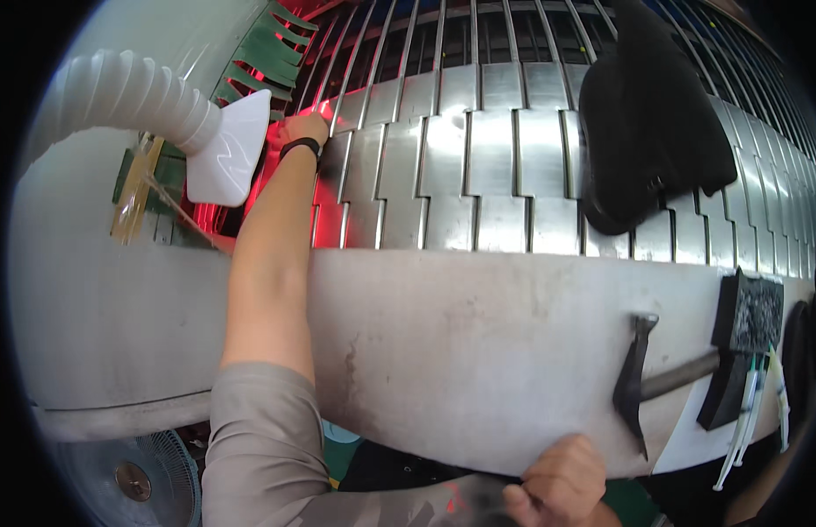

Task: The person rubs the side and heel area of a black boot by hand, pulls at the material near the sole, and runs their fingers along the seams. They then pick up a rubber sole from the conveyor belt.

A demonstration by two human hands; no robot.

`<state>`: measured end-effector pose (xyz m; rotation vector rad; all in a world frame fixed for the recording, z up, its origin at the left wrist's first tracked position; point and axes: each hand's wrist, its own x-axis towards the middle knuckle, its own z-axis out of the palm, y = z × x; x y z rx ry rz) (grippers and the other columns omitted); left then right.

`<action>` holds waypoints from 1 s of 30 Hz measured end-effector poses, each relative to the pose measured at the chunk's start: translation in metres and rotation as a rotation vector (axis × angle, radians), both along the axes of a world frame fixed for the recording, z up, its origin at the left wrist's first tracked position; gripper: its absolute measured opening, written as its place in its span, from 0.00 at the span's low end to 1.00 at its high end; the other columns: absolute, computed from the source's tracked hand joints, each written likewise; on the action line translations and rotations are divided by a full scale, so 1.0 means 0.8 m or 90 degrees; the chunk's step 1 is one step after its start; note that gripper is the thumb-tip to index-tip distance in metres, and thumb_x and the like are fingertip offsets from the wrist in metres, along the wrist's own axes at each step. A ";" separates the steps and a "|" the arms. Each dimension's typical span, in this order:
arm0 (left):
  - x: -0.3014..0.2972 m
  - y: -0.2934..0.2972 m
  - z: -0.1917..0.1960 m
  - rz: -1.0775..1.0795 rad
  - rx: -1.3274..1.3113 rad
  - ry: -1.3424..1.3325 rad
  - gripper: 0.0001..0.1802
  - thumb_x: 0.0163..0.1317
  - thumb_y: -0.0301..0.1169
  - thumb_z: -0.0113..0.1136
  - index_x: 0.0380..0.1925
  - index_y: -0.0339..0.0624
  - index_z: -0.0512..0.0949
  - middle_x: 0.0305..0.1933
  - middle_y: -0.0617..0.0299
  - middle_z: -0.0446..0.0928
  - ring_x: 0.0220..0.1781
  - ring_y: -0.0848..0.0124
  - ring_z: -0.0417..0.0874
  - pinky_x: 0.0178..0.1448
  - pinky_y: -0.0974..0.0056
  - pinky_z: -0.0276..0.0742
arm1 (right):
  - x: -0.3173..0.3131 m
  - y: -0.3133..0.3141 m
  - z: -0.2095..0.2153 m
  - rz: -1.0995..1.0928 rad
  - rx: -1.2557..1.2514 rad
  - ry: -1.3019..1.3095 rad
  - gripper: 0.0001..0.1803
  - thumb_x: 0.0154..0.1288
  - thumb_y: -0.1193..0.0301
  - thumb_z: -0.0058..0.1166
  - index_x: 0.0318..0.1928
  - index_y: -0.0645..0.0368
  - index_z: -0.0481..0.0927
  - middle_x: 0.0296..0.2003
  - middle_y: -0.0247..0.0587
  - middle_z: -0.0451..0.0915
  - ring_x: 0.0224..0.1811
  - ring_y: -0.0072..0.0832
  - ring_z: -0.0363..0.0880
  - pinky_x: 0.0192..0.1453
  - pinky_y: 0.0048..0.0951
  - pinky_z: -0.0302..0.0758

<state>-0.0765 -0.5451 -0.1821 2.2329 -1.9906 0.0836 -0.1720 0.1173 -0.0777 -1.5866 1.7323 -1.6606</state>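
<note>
My left arm reaches far forward to the metal slats (443,167), and my left hand (301,132) is at their left edge in bright red light. It wears a black wristband (301,147); glare and the hand itself hide the fingers. Close to its left is the white flared nozzle (228,154) of a ribbed hose (131,92). Low at the near edge of the grey worktop (478,342), my right hand (564,481) is curled into a fist, thumb to the left, with nothing seen sticking out of it.
On the worktop's right lies a hammer (634,382), its handle against a black block (756,314). Several slim syringes (747,413) overhang the edge there. A large black object (654,132) covers part of the slats. Green strips (265,57) hang far left; a fan (131,481) stands below.
</note>
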 end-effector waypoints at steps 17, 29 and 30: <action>0.071 0.052 0.098 -0.062 -0.035 -0.016 0.26 0.69 0.41 0.64 0.59 0.32 0.84 0.61 0.34 0.86 0.64 0.43 0.89 0.69 0.45 0.84 | 0.016 -0.018 0.008 0.028 -0.021 0.050 0.15 0.56 0.72 0.75 0.27 0.54 0.76 0.24 0.34 0.78 0.22 0.34 0.74 0.29 0.36 0.67; -0.043 0.238 0.183 -0.836 0.030 0.072 0.55 0.54 0.46 0.85 0.78 0.39 0.69 0.79 0.39 0.71 0.82 0.47 0.71 0.86 0.52 0.63 | 0.037 -0.017 0.015 -0.101 -0.025 0.203 0.19 0.55 0.74 0.76 0.23 0.52 0.73 0.21 0.34 0.70 0.23 0.36 0.69 0.30 0.38 0.63; -0.028 0.223 0.181 -0.805 -0.029 -0.053 0.60 0.51 0.47 0.87 0.80 0.39 0.66 0.80 0.39 0.70 0.83 0.47 0.69 0.87 0.51 0.61 | 0.039 -0.017 0.015 -0.112 -0.022 0.205 0.19 0.55 0.74 0.76 0.23 0.52 0.73 0.21 0.34 0.70 0.23 0.36 0.69 0.30 0.38 0.63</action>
